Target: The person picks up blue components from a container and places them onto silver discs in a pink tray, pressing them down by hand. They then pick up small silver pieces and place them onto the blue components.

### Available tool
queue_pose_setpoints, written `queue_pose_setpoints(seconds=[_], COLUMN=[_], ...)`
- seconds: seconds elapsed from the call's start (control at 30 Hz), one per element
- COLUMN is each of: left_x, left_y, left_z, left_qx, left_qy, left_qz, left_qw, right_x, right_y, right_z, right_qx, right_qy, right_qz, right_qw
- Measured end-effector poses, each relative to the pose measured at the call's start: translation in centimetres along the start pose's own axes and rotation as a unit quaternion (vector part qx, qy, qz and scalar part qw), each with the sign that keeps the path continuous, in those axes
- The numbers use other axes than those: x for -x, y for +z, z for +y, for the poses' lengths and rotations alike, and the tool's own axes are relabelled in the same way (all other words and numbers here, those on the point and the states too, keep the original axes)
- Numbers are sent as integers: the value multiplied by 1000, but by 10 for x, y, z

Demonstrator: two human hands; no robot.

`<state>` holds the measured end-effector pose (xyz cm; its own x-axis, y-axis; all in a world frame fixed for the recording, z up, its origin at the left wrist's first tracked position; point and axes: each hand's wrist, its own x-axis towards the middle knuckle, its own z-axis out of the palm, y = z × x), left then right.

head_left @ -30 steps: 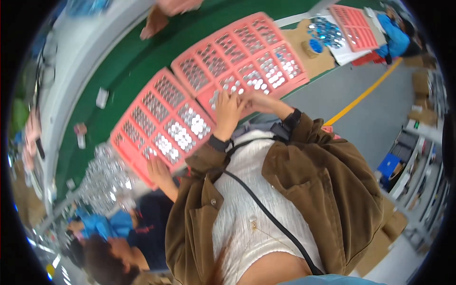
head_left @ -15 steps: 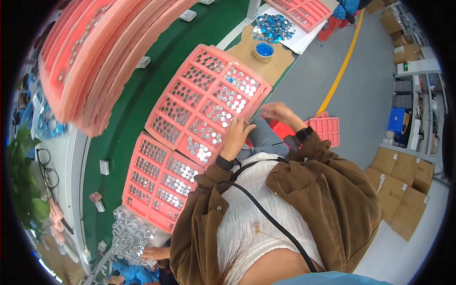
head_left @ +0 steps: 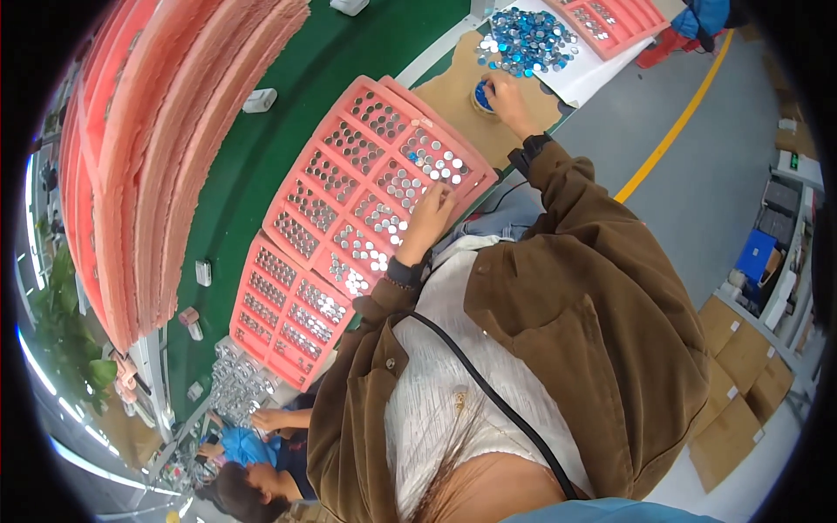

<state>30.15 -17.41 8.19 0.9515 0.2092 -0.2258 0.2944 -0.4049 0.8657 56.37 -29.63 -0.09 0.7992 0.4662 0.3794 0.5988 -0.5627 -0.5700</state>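
Our right hand [head_left: 510,100] reaches to the cup [head_left: 479,107] of blue bits [head_left: 480,91]. Our left hand [head_left: 425,223] curls over the pink tray [head_left: 377,85] on the counter [head_left: 244,157]. We can't tell if either grips anything.

Left of the compartment tray [head_left: 471,163] before you lie a second divided tray [head_left: 290,371] and a tray stack [head_left: 187,131]; right of the compartment tray, a tub [head_left: 479,107] stands on cardboard [head_left: 445,87].
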Motion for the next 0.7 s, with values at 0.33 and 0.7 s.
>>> queue_pose_setpoints(seconds=[0.33, 0.7], left_x=[-4, -19], left_y=[7, 5], left_z=[-16, -19], left_qx=[78, 28], left_qy=[-24, -46], left_qz=[-11, -55], left_qw=[997, 997], right_x=[-12, -29], right_y=[-19, -39], right_z=[-4, 21], right_qx=[-174, 4], right_qy=[128, -71], right_qz=[-41, 34], right_qw=[976, 997])
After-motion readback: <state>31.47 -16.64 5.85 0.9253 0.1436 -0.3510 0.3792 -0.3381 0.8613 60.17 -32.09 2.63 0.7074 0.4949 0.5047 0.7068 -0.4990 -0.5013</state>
